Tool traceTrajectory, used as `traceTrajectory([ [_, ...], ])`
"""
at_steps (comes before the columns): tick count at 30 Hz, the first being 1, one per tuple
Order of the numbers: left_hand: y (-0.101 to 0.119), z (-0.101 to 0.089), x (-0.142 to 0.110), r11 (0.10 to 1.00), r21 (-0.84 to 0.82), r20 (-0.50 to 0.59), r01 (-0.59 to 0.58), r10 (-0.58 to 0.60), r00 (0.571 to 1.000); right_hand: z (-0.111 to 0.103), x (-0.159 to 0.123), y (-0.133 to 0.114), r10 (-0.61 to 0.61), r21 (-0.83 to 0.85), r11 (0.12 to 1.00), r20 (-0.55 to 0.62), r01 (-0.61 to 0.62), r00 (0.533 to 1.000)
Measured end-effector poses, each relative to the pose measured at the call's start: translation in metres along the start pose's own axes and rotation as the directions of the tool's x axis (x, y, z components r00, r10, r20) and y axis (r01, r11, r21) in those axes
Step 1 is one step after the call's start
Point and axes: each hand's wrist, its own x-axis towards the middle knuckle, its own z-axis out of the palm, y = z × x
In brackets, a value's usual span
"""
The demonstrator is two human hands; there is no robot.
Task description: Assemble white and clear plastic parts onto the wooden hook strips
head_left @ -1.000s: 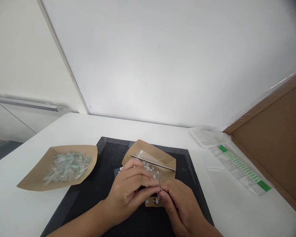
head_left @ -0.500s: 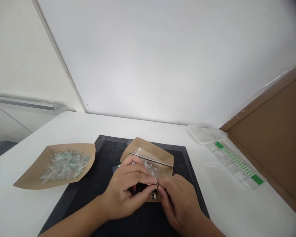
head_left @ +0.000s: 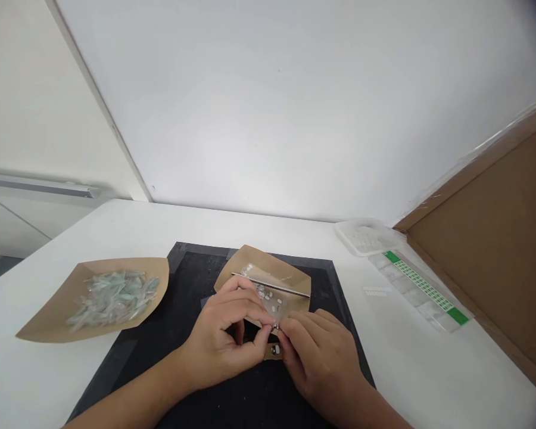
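My left hand [head_left: 227, 336] is closed in a pinch, thumb and forefinger meeting over the near side of a brown paper tray [head_left: 290, 271]. My right hand [head_left: 324, 354] is closed too, its thumb and forefinger pinched right beside the left fingertips. A tiny dark and whitish bit shows between the two pinches, too small to name. Small white oval pieces [head_left: 273, 308] lie scattered in the tray, and a thin dark rod [head_left: 272, 285] rests across it. Just below the fingertips, a shiny dark round piece [head_left: 274, 350] sits next to a white one on brown material.
Under the tray lies a black mat [head_left: 196, 268]. On the left, another brown tray [head_left: 62, 298] holds a heap of clear, greenish slivers [head_left: 116, 295]. A clear compartment box with a green-edged label [head_left: 424, 286] and a translucent container [head_left: 366, 238] stand on the right.
The whole view has shifted slightly. My left thumb has drawn a little lower from the forefinger, and the dark round piece under the fingertips shows more plainly. Both hands stay together.
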Motion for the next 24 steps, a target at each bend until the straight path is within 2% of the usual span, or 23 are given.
traceTrajectory([
  [19, 0.0034, 0.0008, 0.0044, 0.999, 0.036, -0.018, -0.039, 0.04, 0.999, 0.0001, -0.0004, -0.0014, -0.014, -0.051, 0.999, 0.027, 0.016, 1.0],
  [24, 0.0027, 0.0003, 0.0028, 0.999, 0.038, 0.007, -0.015, 0.015, 1.0, -0.0009, 0.0007, -0.0014, -0.014, -0.058, 0.998, 0.026, 0.016, 1.0],
])
